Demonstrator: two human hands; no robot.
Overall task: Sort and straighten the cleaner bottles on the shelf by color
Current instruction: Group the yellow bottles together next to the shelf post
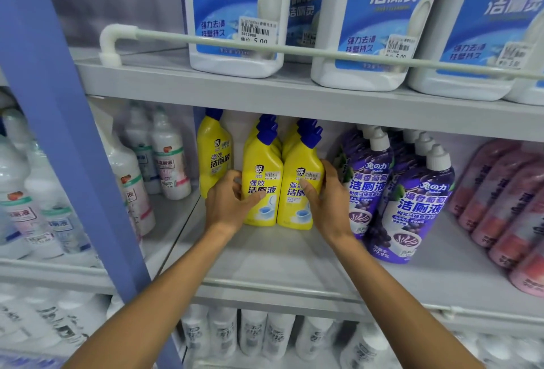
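Both forearms reach forward over the middle shelf [279, 254]; left hand [226, 201] curls round the left front yellow bottle [262, 168]; right hand [326, 195] grips the right front yellow bottle [300, 162]; both bottles stand upright, side by side, touching, labels outward, blue caps up.

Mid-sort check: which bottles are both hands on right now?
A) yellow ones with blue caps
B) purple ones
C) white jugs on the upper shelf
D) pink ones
A: the left hand grips the front left yellow bottle and the right hand grips the front right yellow bottle beside it; the purple bottles stand further right.
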